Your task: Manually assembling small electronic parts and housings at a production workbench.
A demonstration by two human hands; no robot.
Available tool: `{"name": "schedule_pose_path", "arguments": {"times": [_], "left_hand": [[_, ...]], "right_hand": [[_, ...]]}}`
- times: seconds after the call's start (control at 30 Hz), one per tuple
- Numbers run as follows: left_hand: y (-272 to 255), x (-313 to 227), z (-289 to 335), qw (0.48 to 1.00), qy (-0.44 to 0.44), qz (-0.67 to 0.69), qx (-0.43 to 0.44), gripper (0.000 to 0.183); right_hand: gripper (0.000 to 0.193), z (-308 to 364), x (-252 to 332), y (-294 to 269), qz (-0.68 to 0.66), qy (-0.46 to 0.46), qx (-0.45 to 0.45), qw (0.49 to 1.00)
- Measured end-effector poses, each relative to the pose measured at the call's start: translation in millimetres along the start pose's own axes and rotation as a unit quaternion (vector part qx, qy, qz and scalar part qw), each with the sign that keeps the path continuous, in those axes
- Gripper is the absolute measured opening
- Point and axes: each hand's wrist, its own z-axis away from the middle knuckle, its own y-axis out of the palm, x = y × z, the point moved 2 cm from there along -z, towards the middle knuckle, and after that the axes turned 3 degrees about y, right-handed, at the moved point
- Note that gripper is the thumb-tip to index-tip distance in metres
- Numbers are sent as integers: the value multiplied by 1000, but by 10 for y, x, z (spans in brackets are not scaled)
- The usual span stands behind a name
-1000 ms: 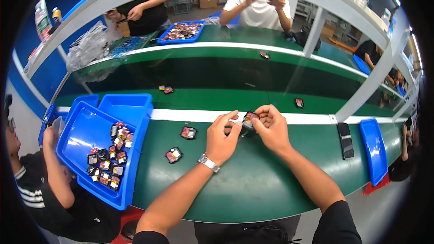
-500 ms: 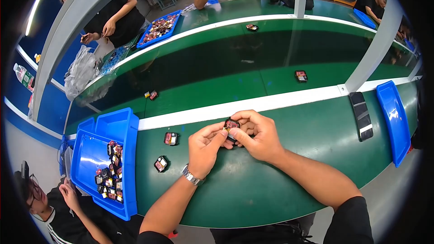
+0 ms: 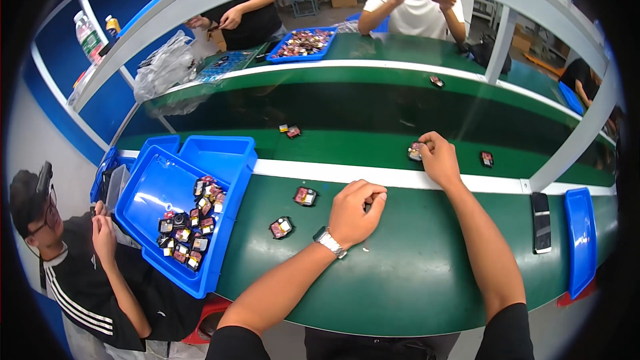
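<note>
My right hand [image 3: 438, 160] reaches over the white rail and pinches a small black-cased electronic module [image 3: 416, 151] with a reddish board, low over the green belt. Above the near green worktop is my left hand [image 3: 359, 213], its fingers curled closed. A dark bit shows beneath them, too hidden to name. Left of that hand, two similar modules lie apart on the worktop, one module [image 3: 305, 195] near the rail and another module [image 3: 281, 227] closer to me. More modules [image 3: 180, 235] are heaped in a blue tray [image 3: 152, 185] at the left.
On the belt lie a module [image 3: 487, 159], a module in two pieces [image 3: 291, 131] and a farther module [image 3: 437, 81]. A phone [image 3: 541, 223] and a blue tray [image 3: 581, 243] are at the right. Grey frame posts [image 3: 567, 123] rise there. A co-worker [image 3: 100, 260] sits left; others work across.
My right hand has left my left hand and carried the module forward and right, over the belt. My left hand has closed and stayed over the worktop. The view has shifted left.
</note>
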Motion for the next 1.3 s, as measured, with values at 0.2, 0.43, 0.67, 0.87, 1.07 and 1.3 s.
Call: {"name": "schedule_pose_path", "arguments": {"times": [0.2, 0.43, 0.67, 0.87, 1.07, 1.3], "left_hand": [[-10, 20, 41, 999, 5, 8, 33, 8], [-72, 149, -45, 992, -12, 58, -112, 6], [-126, 101, -61, 978, 40, 63, -194, 5], [-209, 86, -45, 978, 37, 58, -198, 2], [-302, -69, -118, 976, 45, -9, -211, 17], [25, -53, 48, 893, -222, 366, 138, 24]], "right_hand": [[25, -265, 399, 319, 297, -131, -68, 943], [57, -473, 1113, 1498, 41, -180, 181, 966], [61, -464, 1452, 2033, 60, -161, 104, 980], [48, -374, 1250, 1528, -103, -136, 137, 976], [53, 314, 660, 167, -222, -131, 263, 930], [56, 1095, 471, -409, -293, -106, 278, 908]]}}
